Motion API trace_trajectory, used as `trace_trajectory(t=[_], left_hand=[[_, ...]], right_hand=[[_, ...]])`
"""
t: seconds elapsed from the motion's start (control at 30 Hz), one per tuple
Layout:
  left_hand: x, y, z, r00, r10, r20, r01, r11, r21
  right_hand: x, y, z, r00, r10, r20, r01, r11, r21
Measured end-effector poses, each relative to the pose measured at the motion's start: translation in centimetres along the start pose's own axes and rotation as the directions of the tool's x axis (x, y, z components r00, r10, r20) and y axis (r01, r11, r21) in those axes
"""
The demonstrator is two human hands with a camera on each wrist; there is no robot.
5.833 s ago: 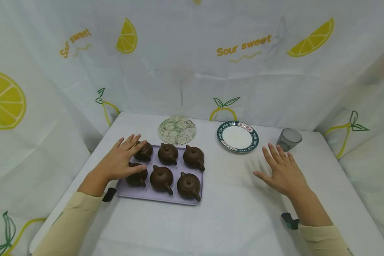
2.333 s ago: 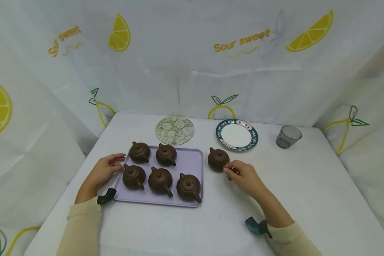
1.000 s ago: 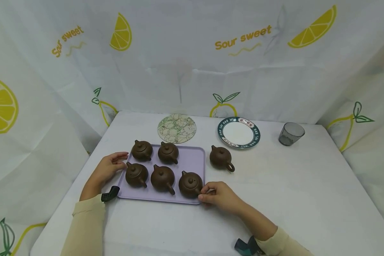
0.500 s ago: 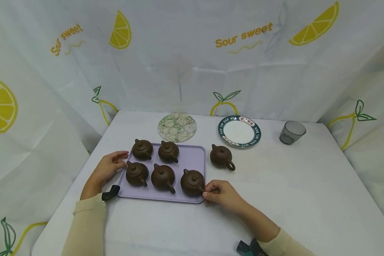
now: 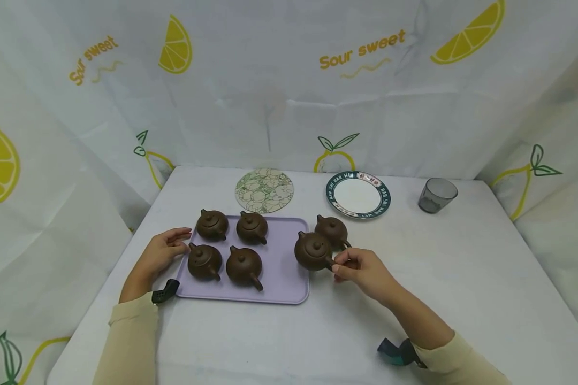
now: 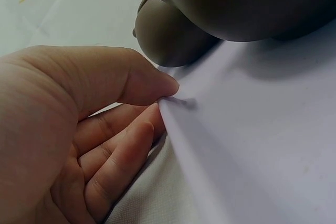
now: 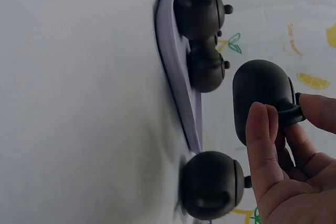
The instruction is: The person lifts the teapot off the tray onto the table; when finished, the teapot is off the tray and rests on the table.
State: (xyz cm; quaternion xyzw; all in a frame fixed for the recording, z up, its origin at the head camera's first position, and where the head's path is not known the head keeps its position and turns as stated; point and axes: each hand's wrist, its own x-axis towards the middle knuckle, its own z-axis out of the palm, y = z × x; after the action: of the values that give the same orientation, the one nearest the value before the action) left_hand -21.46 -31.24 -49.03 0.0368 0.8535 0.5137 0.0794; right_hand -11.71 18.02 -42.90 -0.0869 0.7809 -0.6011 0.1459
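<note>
In the head view my right hand [image 5: 368, 275] pinches the handle of a dark brown teapot [image 5: 313, 251], held above the right edge of the lilac tray [image 5: 281, 294]. The right wrist view shows this teapot [image 7: 260, 90] raised off the surface, thumb and fingers of the hand [image 7: 296, 177] at its handle. Another teapot [image 5: 331, 230] stands on the table just behind it. Several teapots [image 5: 243, 266] stand on the tray's left and middle. My left hand [image 5: 158, 256] grips the tray's left edge; in the left wrist view its thumb [image 6: 142, 82] lies over the rim, fingers beneath.
A round patterned mat [image 5: 264, 191] lies behind the tray. To its right are a plate with a green rim [image 5: 334, 200] and a grey glass [image 5: 436, 195]. White cloth with lemon prints hangs behind the table [image 5: 241, 342].
The front right teapot has been taken by its handle, lifted off the tray and moved right and back. Earlier, another teapot went from the tray to the table. My left hand came to the tray's edge.
</note>
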Motion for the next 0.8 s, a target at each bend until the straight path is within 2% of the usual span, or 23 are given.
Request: trace_trajectory(t=[0.23,0.4,0.6,0.8], left_hand=[[-0.1,0.3,0.0,1.0,0.027,0.014,-0.027,1.0,-0.007],[-0.1,0.3,0.1,1.0,0.027,-0.002,-0.027,1.0,0.01],[-0.1,0.2,0.0,1.0,0.003,-0.003,-0.003,1.0,0.012],[-0.1,0.2,0.0,1.0,-0.004,0.011,0.004,1.0,0.02]], right_hand=[[-0.9,-1.5,-3.9,0.997,-0.001,-0.073,-0.006,0.995,-0.095],[-1.5,-1.7,-6.2,0.99,0.002,-0.141,-0.023,0.988,-0.15],[-1.9,-0.6,-8.2,0.978,0.026,-0.205,-0.067,0.978,-0.195],[-2.1,1.3,-9.4,0.971,0.058,-0.231,-0.102,0.978,-0.182]])
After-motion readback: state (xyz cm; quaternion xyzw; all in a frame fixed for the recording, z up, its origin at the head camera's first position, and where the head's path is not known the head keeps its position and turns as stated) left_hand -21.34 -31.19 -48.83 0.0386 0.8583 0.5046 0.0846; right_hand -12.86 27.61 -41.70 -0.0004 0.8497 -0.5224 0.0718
